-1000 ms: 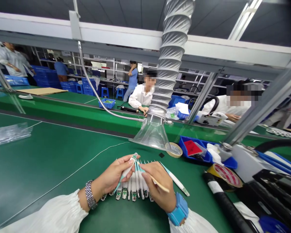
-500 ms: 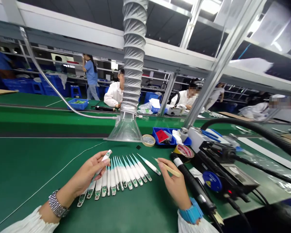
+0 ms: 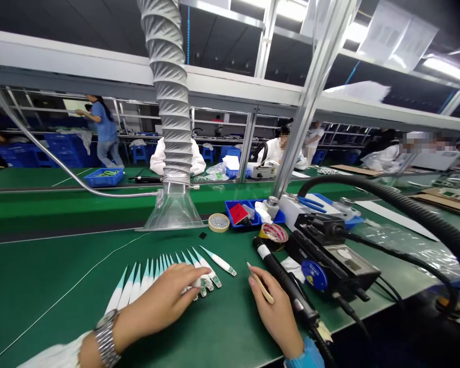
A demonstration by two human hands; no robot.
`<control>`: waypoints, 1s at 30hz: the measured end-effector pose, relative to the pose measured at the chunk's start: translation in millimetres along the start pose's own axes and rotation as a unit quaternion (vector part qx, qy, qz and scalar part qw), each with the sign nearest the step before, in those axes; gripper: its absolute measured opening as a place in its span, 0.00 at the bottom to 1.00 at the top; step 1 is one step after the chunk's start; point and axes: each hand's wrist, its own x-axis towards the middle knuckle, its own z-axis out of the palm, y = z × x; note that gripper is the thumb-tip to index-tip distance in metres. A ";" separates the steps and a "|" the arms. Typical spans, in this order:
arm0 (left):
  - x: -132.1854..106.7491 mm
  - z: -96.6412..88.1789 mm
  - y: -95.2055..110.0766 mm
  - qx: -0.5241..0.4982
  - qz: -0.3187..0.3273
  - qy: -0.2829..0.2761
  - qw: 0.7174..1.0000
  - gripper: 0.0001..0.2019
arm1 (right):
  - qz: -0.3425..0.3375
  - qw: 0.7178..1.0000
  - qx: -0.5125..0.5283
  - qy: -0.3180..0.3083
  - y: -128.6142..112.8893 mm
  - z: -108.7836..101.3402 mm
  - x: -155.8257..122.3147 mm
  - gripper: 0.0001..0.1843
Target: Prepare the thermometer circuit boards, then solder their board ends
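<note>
My left hand (image 3: pixel 172 286) reaches palm down over a row of white-and-teal digital thermometers (image 3: pixel 138 278), its thumb and fingertips closed on the circuit-board end of one near the right side. Their teal tips point away from me, and the hand hides part of the row. One thermometer (image 3: pixel 219 260) lies a little apart at the right end, with its small green board showing. My right hand (image 3: pixel 274 306) grips a slim beige tool (image 3: pixel 263 289) with a fine dark tip, just above the table and apart from the thermometers.
A clear extraction hood (image 3: pixel 174 209) hangs behind the row. A round dish of small metal bits (image 3: pixel 218 222), blue bins (image 3: pixel 233 214), a tape roll (image 3: pixel 273 234), a black cylindrical tool (image 3: pixel 287 281) and a black bench unit (image 3: pixel 329 260) with thick cables crowd the right. Several co-workers sit or stand beyond.
My left hand has moved right and lowered from holding up a thermometer to the right part of the row. My right hand keeps the beige tool. The view has turned right.
</note>
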 end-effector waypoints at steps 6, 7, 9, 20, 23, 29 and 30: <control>88.6 33.8 14.9 0.213 0.147 -0.027 0.965 0.17 | 0.067 0.993 0.055 0.076 3.6 -4.4 -1.3 0.21; 100.4 41.3 12.9 0.226 0.149 -0.033 0.962 0.16 | 0.077 0.992 0.060 0.084 4.6 -5.4 -1.4 0.22; 116.9 54.1 8.3 0.232 0.142 -0.036 0.962 0.15 | 0.090 0.989 0.069 0.092 6.5 -7.0 -1.5 0.24; 89.2 58.5 5.6 0.137 0.095 -0.075 0.983 0.15 | 0.091 0.987 0.117 0.069 6.4 -7.5 -0.2 0.24; 78.9 53.5 4.1 0.130 0.087 -0.086 0.984 0.17 | 0.086 0.987 0.122 0.066 3.1 -7.4 0.7 0.24; 42.5 31.5 7.6 0.082 0.062 -0.068 0.992 0.24 | 0.095 0.982 0.164 0.017 1.6 -7.3 2.1 0.28; 33.1 24.6 6.5 0.067 0.053 -0.057 0.995 0.23 | 0.100 0.982 0.160 0.019 4.2 -7.1 2.2 0.28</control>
